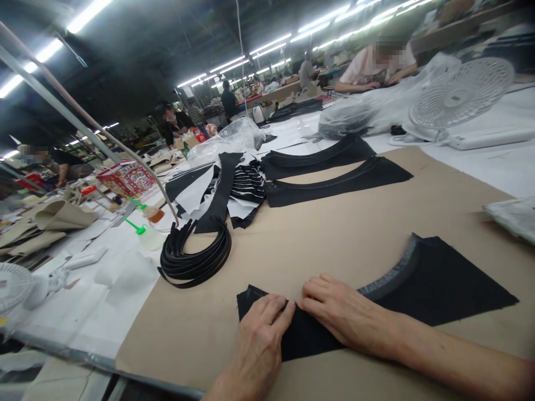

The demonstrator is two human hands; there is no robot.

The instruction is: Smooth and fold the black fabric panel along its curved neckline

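Note:
A curved black fabric piece [453, 281] lies on the brown sheet in front of me, a grey-black strip [395, 278] running along its concave edge. Near its left end, my left hand [265, 328] presses with bent fingers and thumb, closed on that edge. Close beside it, my right hand [330, 306] has its fingers curled together on the same edge, its forearm crossing over the fabric. The fingertips of both hands nearly meet, and they hide the edge between them. The fabric's left corner stands slightly raised.
Two curved black pieces [338, 181] lie beyond. To the left are a bundle of black strips [196, 259], stacked cut pieces [246, 181], and bottles with green nozzles [144, 234]. A white fan [460, 92] stands at the back right. A co-worker [378, 67] leans over the far table.

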